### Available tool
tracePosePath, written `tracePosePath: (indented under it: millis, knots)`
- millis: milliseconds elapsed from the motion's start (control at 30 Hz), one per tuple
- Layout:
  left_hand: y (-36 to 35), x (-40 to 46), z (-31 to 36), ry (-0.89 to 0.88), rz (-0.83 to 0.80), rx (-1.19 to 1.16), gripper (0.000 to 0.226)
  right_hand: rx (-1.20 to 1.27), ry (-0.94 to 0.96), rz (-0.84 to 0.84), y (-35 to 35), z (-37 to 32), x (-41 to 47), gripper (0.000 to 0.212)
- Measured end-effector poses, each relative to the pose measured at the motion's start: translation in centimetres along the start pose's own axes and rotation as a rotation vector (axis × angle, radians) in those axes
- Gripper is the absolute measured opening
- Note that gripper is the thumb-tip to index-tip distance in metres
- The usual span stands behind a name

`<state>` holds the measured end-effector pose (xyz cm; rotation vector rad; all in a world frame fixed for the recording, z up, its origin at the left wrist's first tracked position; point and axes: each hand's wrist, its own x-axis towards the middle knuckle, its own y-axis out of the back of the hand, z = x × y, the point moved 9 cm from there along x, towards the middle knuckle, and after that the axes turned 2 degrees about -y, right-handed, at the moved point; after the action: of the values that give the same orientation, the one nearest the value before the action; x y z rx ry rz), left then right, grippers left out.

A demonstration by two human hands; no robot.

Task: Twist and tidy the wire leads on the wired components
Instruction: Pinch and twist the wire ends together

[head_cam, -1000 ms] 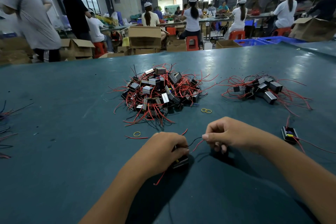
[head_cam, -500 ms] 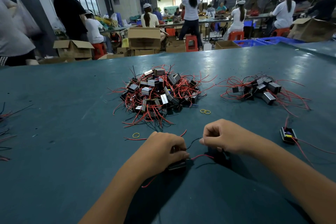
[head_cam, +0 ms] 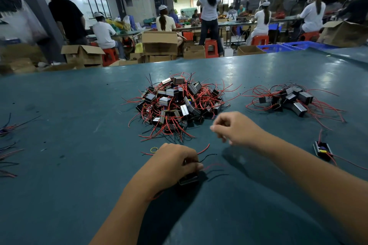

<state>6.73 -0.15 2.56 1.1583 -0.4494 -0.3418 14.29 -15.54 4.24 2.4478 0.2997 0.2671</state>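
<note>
The black wired component lies on the teal table under the left hand, whose curled fingers hold it with its red and black leads splayed loose. The right hand hovers apart, fingers loosely curled, apparently holding nothing. Judged mid-step: next, the leads need pinching together and twisting. No writing is legible.

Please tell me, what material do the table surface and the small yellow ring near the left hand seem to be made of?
The table surface looks like a smooth teal mat, perhaps rubber or vinyl: it shows soft glare and scuffs. The small yellow ring, just beyond the left hand, looks like a rubber band: thin, closed and slightly uneven. Neither is certain.
</note>
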Motion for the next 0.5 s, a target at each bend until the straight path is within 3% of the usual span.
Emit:
tracePosePath:
  millis: [167,267,500]
  knots:
    - [-0.1,0.2,0.7,-0.027,0.057,0.079,0.031,-0.401,0.135,0.095,-0.5,-4.2,8.4,0.007]
    - [-0.4,0.1,0.8,-0.04,0.05,0.071,0.029,-0.637,0.093,0.045,-1.6,-4.0,11.8,0.023]
    - [-0.4,0.2,1.0,-0.043,0.063,0.082,0.03,-0.823,0.12,-0.027,-4.0,-4.0,13.1,0.032]
